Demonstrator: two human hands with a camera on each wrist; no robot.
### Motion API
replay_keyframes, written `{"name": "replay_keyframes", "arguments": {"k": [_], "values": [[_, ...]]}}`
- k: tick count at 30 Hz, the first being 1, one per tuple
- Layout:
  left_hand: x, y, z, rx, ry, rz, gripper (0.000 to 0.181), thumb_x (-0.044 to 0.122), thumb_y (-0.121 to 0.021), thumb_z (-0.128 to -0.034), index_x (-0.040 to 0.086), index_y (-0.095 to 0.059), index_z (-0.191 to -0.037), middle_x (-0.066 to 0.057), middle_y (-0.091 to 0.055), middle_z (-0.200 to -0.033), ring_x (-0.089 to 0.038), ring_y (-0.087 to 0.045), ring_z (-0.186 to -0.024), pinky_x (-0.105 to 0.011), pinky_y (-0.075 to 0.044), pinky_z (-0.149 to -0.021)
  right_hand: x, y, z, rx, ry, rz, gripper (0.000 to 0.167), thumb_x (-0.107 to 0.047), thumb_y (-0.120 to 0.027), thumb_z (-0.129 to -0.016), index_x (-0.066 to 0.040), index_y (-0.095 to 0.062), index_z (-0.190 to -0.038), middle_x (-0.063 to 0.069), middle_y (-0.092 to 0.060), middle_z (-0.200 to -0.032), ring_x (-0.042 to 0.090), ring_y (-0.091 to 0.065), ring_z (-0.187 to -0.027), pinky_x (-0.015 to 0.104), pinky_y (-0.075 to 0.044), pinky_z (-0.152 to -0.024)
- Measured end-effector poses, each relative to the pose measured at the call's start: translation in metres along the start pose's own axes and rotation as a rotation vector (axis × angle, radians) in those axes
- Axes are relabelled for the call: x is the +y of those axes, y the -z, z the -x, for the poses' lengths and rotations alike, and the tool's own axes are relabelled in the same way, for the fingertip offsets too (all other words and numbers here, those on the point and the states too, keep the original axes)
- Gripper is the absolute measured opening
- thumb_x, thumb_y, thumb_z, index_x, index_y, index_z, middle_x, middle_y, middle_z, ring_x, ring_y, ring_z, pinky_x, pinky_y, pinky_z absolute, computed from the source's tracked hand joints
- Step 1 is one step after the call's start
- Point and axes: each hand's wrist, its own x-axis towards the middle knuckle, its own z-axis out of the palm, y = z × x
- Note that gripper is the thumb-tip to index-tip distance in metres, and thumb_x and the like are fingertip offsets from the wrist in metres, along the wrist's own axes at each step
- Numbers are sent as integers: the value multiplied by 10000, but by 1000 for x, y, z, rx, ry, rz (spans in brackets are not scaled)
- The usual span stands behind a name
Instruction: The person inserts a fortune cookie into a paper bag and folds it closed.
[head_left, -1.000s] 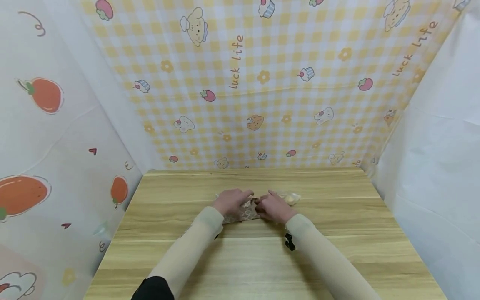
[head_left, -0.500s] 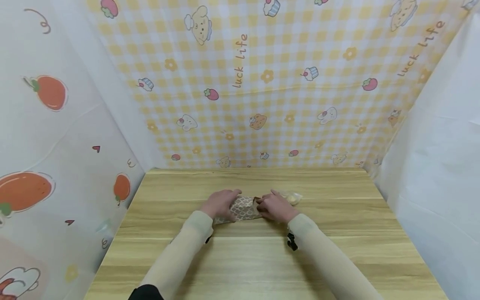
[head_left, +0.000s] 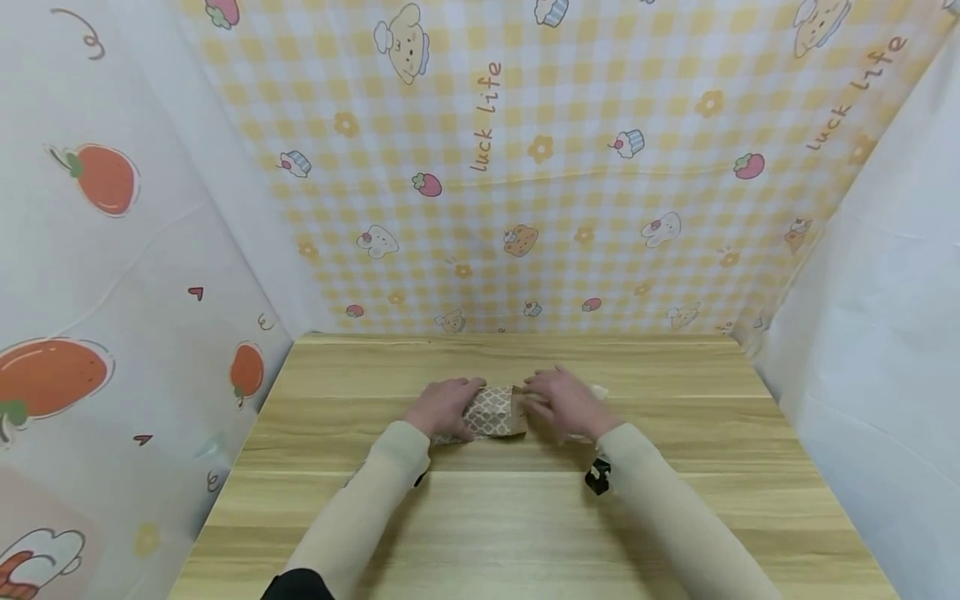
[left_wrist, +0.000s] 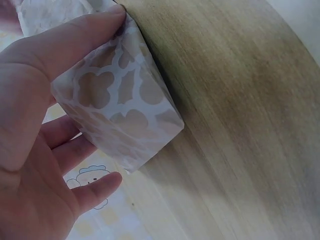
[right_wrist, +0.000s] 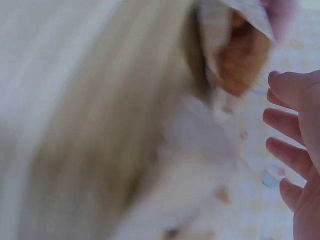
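A paper bag (head_left: 492, 412) with a white lattice print lies on its side near the back middle of the table, its mouth facing right. My left hand (head_left: 441, 410) grips it, thumb on one side and fingers on the other; the left wrist view shows the bag's closed end (left_wrist: 120, 105). In the right wrist view the bag's brown inside (right_wrist: 242, 57) shows at the mouth. Beside that mouth, my right hand (head_left: 567, 403) has loosely extended fingers and holds nothing. A blurred, see-through plastic bag (right_wrist: 185, 160) lies close to it; in the head view that hand mostly covers it.
The wooden tabletop (head_left: 480, 533) stretches in front of both arms. A yellow checked cloth (head_left: 495, 208) hangs behind it, with white sheets at the left (head_left: 172, 233) and right (head_left: 877, 350).
My left hand has slid left along the paper bag. My right hand has left the bag's mouth, moved slightly right and straightened its fingers, covering more of the plastic bag.
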Motion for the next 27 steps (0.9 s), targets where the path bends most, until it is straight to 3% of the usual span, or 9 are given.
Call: {"name": "replay_keyframes", "arguments": {"k": [4,10,15,21,27], "values": [[1,-1,-1,-1,9,-27,980,325,-983,-727,134,-473,-1541,-97,-662,-1367,-291,-649,-1218,-498,-524,-1043,13,19,9,54,-64,-41,314,-181,-721,-1004,-10,-717,-1267,182,-707,-1317,390,-648,-1260,582,-458,-1118],[1,1,-2,-12,21,-17,982,327,-984,-726,139,-477,-1546,-100,-642,-1414,-296,-632,-1260,-504,-509,-1068,31,33,28,-22,-192,-90,393,-141,-684,-1022,36,-632,-1369,235,-637,-1402,443,-576,-1329,599,-432,-1134],[2,2,-1,-20,28,-2,987,314,-986,-726,145,-472,-1552,-98,-633,-1432,-297,-626,-1276,-504,-497,-1086,36,34,38,-86,-231,-70,462,-63,-700,-977,14,-597,-1420,229,-593,-1454,442,-530,-1374,604,-416,-1147],[3,2,-1,-28,31,9,991,298,-984,-729,143,-462,-1557,-103,-628,-1437,-307,-618,-1286,-529,-483,-1095,35,34,48,-59,-195,-68,494,-47,-727,-937,0,-611,-1415,233,-572,-1473,438,-524,-1378,601,-429,-1136],[2,1,-1,-32,41,6,1001,300,-981,-734,143,-449,-1567,-100,-622,-1439,-303,-611,-1292,-536,-481,-1095,27,28,58,25,-32,23,420,-165,-804,-913,-5,-704,-1288,174,-677,-1350,370,-627,-1255,526,-512,-1076]]}}
